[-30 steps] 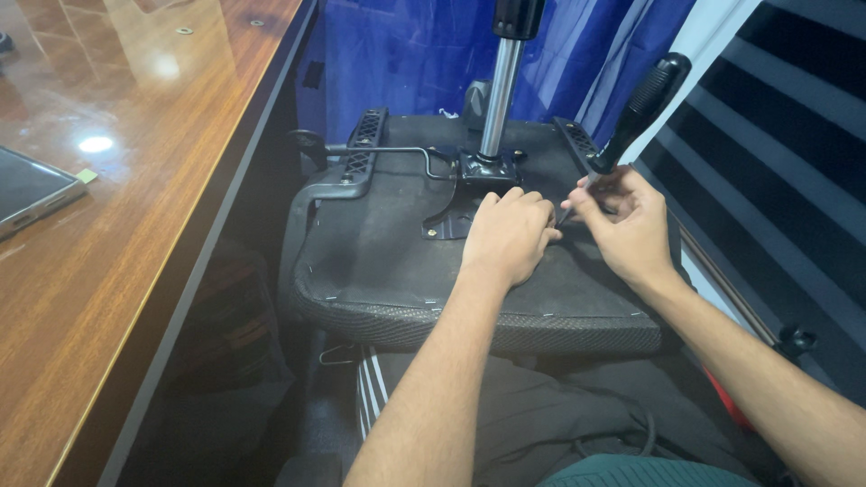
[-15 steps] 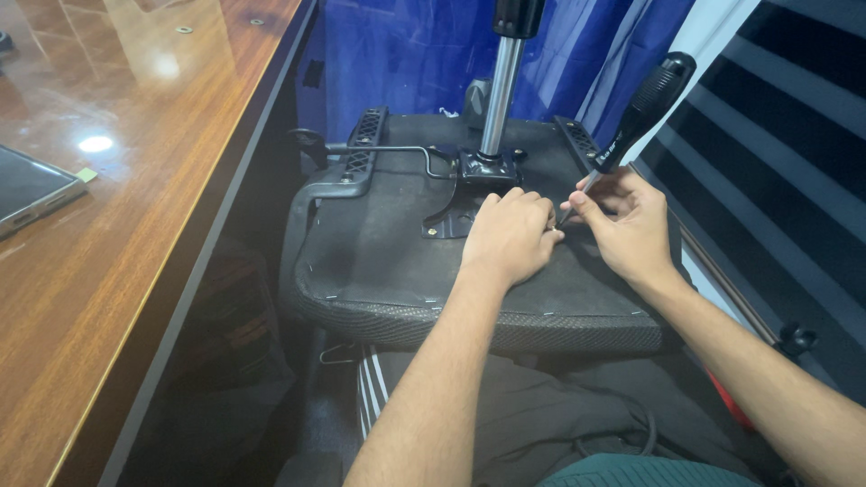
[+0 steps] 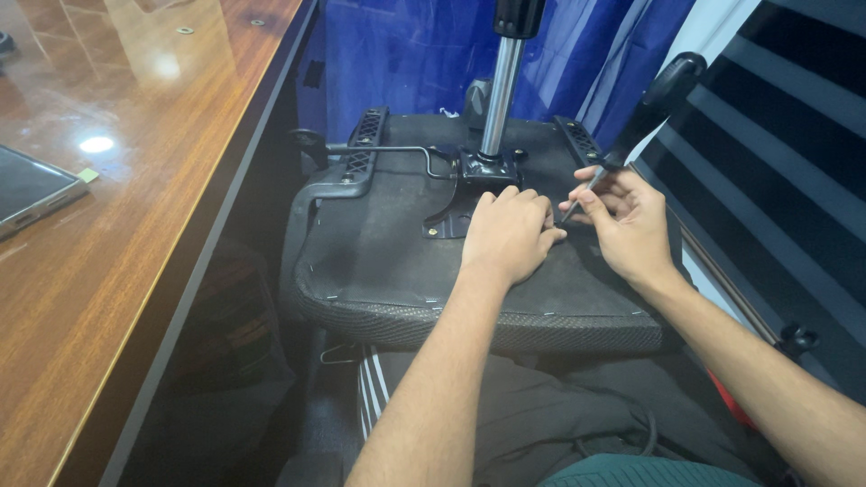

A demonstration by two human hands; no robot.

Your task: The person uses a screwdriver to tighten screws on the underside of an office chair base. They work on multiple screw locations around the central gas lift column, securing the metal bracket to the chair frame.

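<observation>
While an upturned black fabric-covered office chair seat (image 3: pixel 397 261) lies across the person's lap, underside up, the left hand (image 3: pixel 507 233) presses on it palm down, fingers curled against the fabric and grasping nothing visible; the right hand (image 3: pixel 629 224) is clenched around a black-handled screwdriver with a thin metal shaft (image 3: pixel 631 126), its tip angled down to the seat just beside the left fingertips; a chrome gas-lift column (image 3: pixel 499 99) rises from the black metal mounting plate (image 3: pixel 469 180) just beyond both hands; a glossy brown wooden table (image 3: pixel 117 207) runs along the left, carrying a dark flat phone (image 3: pixel 32 188); blue cloth (image 3: pixel 406 54) hangs behind.
</observation>
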